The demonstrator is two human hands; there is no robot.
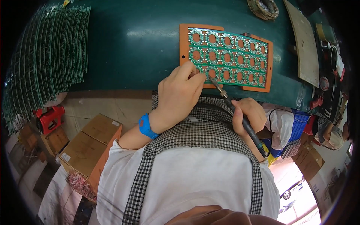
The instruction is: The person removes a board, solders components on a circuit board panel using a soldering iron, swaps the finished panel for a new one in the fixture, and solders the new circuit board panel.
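Note:
A green circuit board panel (234, 63) with rows of round cut-outs lies in an orange-brown tray (183, 41) on the green table. In my right hand (250, 115) is a soldering iron (245, 123) with a dark handle and a metal shaft. Its tip points at the front row of the panel, left of the middle; whether it touches cannot be made out. My left hand (180, 88) is over the panel's near left corner, its fingers pinched together close to the iron's tip. What those fingertips hold, if anything, is hidden.
Many green circuit boards (56, 48) stand in a close row at the table's left. A round dish-like holder (263, 9) sits at the back, and a pale flat board (304, 48) lies to the right. Beneath the table are cardboard boxes (92, 140) and a blue crate (296, 127).

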